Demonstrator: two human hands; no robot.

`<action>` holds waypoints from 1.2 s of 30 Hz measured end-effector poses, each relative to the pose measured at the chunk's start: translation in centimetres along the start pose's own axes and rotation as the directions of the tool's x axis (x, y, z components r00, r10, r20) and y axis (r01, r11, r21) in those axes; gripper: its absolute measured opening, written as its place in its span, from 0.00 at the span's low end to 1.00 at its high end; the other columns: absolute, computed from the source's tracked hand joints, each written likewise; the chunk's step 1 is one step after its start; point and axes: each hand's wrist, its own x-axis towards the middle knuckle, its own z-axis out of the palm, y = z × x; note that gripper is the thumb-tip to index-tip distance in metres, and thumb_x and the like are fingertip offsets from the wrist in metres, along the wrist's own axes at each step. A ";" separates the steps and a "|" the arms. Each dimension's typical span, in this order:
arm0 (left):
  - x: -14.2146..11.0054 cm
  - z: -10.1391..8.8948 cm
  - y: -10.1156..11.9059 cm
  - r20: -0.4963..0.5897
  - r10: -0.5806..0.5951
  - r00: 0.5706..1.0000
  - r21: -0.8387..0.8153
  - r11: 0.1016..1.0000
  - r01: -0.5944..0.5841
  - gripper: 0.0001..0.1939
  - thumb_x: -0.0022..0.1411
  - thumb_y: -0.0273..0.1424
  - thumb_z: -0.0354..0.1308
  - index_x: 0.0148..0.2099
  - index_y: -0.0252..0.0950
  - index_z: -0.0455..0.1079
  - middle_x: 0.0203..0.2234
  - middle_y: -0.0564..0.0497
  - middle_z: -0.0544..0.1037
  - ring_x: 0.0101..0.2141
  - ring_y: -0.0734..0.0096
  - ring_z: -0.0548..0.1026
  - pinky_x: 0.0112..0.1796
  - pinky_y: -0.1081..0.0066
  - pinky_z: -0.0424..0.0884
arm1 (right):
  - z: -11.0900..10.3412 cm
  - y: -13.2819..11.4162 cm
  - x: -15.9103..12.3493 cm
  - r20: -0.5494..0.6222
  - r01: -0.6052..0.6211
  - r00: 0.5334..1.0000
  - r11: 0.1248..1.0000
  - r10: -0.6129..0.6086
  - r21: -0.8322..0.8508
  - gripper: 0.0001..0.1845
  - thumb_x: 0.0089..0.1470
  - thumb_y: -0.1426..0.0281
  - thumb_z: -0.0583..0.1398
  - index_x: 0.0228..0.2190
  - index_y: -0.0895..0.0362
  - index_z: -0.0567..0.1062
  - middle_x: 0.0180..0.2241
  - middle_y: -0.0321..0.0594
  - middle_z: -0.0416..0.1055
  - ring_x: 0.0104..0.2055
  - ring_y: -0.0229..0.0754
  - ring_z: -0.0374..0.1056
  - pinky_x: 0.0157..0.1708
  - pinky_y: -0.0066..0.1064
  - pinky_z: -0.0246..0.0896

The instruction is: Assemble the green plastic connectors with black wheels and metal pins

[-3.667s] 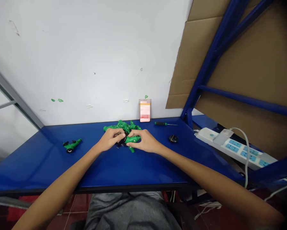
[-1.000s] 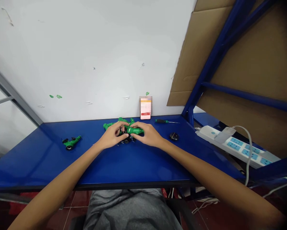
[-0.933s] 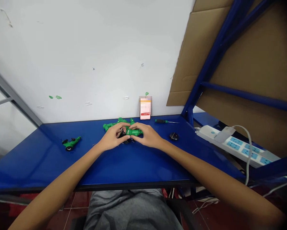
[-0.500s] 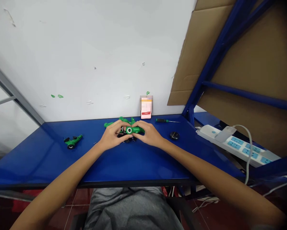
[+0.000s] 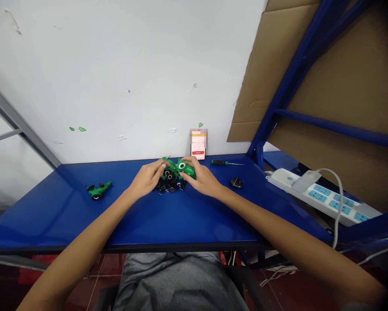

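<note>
Seated view over a blue metal workbench (image 5: 181, 222), with grey trousers (image 5: 177, 278) below its front edge. Both forearms reach from the lower corners toward the middle of the bench. The right hand (image 5: 203, 179) is closed on a green plastic part (image 5: 186, 169) with a round black-and-white hub, its fingers wrapped over the part. The left hand (image 5: 147, 178) lies just beside that part, its fingertips (image 5: 160, 165) curled at the green cluster; a thin metal pin (image 5: 166, 158) rises by them, and whether this hand grips the pin or another piece cannot be told. Directly under and between the hands, at mid-depth of the bench, lies a heap of small black parts (image 5: 170, 185), touching a cluster of green plastic pieces (image 5: 168, 166). Well left of the hands, a small green wheeled assembly (image 5: 98, 190) rests alone. Right of them lie a black round object (image 5: 236, 183) and, near the back edge, a green-handled screwdriver (image 5: 220, 162). A blurred card (image 5: 198, 144) stands upright at the back edge against the white wall (image 5: 116, 73). Beyond the right edge lies a white power strip (image 5: 323, 199) with a cable (image 5: 338, 203), below brown cardboard (image 5: 255, 82) on a blue steel frame (image 5: 294, 82).
</note>
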 end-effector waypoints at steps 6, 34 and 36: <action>0.1 1.0 -1.7 0.143 -0.074 0.987 0.307 0.951 0.027 0.22 0.69 0.36 0.62 0.63 0.41 0.72 0.44 0.46 0.77 0.40 0.59 0.78 0.38 0.66 0.70 | -0.1 1.0 -0.1 0.090 0.043 0.996 0.978 -0.025 -0.204 0.19 0.65 0.73 0.59 0.56 0.51 0.71 0.58 0.44 0.75 0.52 0.50 0.77 0.49 0.40 0.71; -0.7 1.7 1.3 -0.131 0.185 0.974 -0.125 0.972 -0.202 0.26 0.71 0.45 0.63 0.66 0.41 0.72 0.42 0.48 0.73 0.34 0.71 0.71 0.36 0.70 0.70 | 1.7 -1.4 0.2 0.254 -0.275 0.961 0.439 0.106 0.855 0.22 0.63 0.53 0.67 0.49 0.57 0.82 0.44 0.46 0.78 0.39 0.40 0.70 0.40 0.33 0.65; -0.8 1.4 1.5 -0.124 0.141 0.982 -0.129 0.979 -0.157 0.23 0.77 0.44 0.54 0.65 0.38 0.69 0.44 0.46 0.74 0.40 0.66 0.74 0.42 0.68 0.71 | 1.3 -1.1 0.3 0.249 -0.273 0.962 0.371 0.113 0.888 0.23 0.62 0.54 0.67 0.50 0.57 0.80 0.44 0.46 0.77 0.41 0.41 0.70 0.40 0.34 0.65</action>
